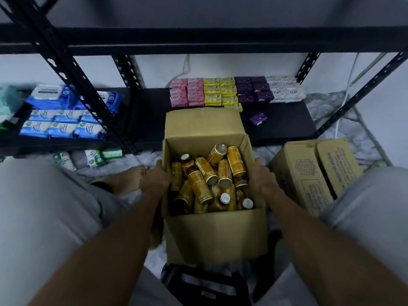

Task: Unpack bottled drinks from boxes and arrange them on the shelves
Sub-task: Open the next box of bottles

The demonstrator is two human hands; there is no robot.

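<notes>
Gold-labelled bottles (209, 180) are lying jumbled inside the open box (216, 235), none of them in hand. The left grip (155, 178) and right grip (261, 178) are clasping the box's opposite side walls, the bottles lying between them. Unpacking is seemingly just beginning. Next, one grip needs freeing to lift a bottle toward the shelf (150, 115) ahead.

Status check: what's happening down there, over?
Left hand and right hand grip the box. Bottles jumbled inside, none shelved yet. Second box stands at right.
</notes>
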